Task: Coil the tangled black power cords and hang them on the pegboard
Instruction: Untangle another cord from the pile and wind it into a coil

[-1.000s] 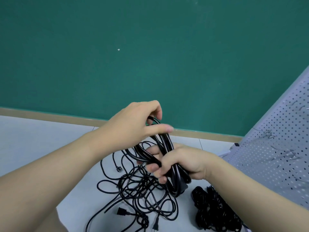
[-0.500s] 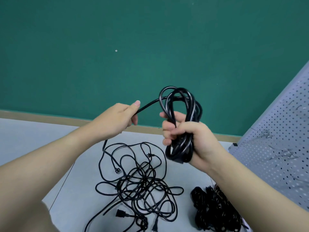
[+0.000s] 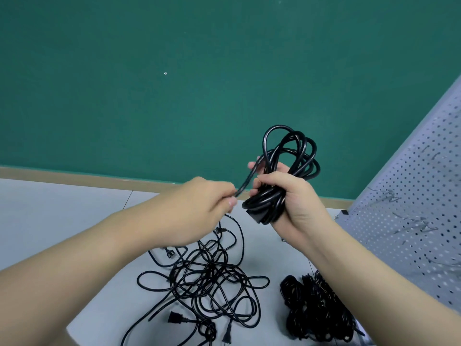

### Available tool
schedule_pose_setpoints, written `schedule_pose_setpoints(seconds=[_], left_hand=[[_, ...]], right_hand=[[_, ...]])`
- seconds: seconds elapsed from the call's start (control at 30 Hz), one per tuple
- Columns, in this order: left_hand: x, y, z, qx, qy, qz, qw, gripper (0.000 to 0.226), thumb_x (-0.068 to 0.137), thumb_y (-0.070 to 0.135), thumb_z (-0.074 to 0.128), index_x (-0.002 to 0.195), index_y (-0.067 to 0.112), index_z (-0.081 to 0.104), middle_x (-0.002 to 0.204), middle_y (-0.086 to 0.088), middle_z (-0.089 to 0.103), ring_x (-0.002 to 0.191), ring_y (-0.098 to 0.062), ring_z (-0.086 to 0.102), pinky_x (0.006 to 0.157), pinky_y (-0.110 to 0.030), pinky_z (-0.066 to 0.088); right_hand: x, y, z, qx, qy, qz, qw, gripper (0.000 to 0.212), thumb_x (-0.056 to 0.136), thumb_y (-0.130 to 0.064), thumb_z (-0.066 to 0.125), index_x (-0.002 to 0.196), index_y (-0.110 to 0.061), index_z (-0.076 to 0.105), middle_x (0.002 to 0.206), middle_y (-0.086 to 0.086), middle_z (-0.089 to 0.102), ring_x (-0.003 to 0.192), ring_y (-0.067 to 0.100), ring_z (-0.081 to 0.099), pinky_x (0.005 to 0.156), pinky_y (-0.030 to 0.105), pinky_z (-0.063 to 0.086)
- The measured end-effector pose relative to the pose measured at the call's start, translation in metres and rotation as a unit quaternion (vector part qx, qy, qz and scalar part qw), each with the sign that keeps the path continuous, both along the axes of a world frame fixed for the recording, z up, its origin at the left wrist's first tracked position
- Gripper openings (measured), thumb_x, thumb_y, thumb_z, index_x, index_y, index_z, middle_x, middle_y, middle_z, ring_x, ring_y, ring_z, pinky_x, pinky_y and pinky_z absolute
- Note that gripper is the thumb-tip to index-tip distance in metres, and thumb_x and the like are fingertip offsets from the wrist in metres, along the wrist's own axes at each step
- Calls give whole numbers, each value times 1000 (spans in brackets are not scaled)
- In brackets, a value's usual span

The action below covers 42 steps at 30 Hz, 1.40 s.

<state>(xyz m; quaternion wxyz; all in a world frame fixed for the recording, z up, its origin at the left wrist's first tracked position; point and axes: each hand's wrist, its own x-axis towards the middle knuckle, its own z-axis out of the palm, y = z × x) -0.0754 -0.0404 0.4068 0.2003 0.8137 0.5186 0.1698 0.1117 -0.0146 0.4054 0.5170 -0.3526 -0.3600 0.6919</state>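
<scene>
At the left, the left hand [image 3: 199, 208] is lifted over the table [image 3: 62, 216] and pinches the free end of the cord between thumb and fingers. This free end [image 3: 247, 181] goes up and to the right, straight and rather tight, into the bundle that the other hand keeps.

Under the hands, in the middle of the table, lies the tangled pile [image 3: 207, 278] of black power cords. Many loops cross each other there, and some plugs stick out at its lower edge. I judge that this pile is not yet sorted at all.

More to the right, the right hand [image 3: 289, 198] is closed firmly around the coiled cord [image 3: 291, 158]. Its loops stand up above the fist, and a plug end shows under the fingers. The coil looks almost complete; only the short end in the left hand is outside of it. Probably this end must be wound around the coil or tucked in.

Below the right forearm, a finished bundle [image 3: 316, 310] of dark cords lies on the table. It seems already coiled, but I cannot tell how many cords are in it.

At the far right stands the pegboard [image 3: 411, 196], tilted in this view, with several metal hooks. No cord hangs on the hooks that are visible, so the hanging is still to do.
</scene>
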Motion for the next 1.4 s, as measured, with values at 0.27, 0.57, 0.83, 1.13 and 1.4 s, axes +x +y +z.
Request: schedule_pose_setpoints(seconds=[0.27, 0.57, 0.83, 1.13, 1.4], left_hand=[[8, -8, -2, -48, 36, -43, 997, 26, 109, 37, 39, 90, 27, 53, 64, 7, 49, 58, -10, 45, 53, -21, 30], [-13, 6, 3, -59, -12, 6, 998, 38, 106, 52, 34, 90, 30, 61, 66, 5, 51, 60, -7, 48, 59, -21, 40], [-23, 4, 9, 65, -70, -22, 995, 23, 97, 53, 52, 87, 33, 58, 57, 5, 48, 53, -15, 38, 55, -33, 36], [-21, -1, 16, 111, -172, -57, 977, 15, 98, 42, 60, 90, 32, 67, 74, 3, 65, 63, -20, 52, 62, -38, 45], [-19, 2, 17, 83, -211, 15, 974, 24, 84, 45, 77, 79, 25, 66, 50, 9, 42, 53, -11, 32, 53, -24, 26]], right_hand=[[0, -8, 4, -25, 8, 33, 999, 22, 92, 7, 50, 104, -11, 54, 74, 4, 59, 67, 21, 61, 68, 38, 54], [37, 23, 32, -32, 150, -126, 980, 12, 92, -1, 50, 101, -8, 51, 69, 3, 48, 53, 15, 45, 56, 24, 50], [62, 41, 24, -59, 92, -219, 970, 26, 95, -8, 58, 77, -20, 44, 67, -4, 44, 48, 10, 48, 52, 19, 44], [11, 10, 11, -17, -256, -128, 958, 26, 90, -32, 76, 93, -14, 56, 69, 3, 49, 44, 14, 47, 54, 30, 38], [-25, -23, 1, 79, -296, 123, 944, 61, 67, -89, 60, 86, -34, 76, 71, -13, 61, 58, 1, 52, 52, 17, 43]])
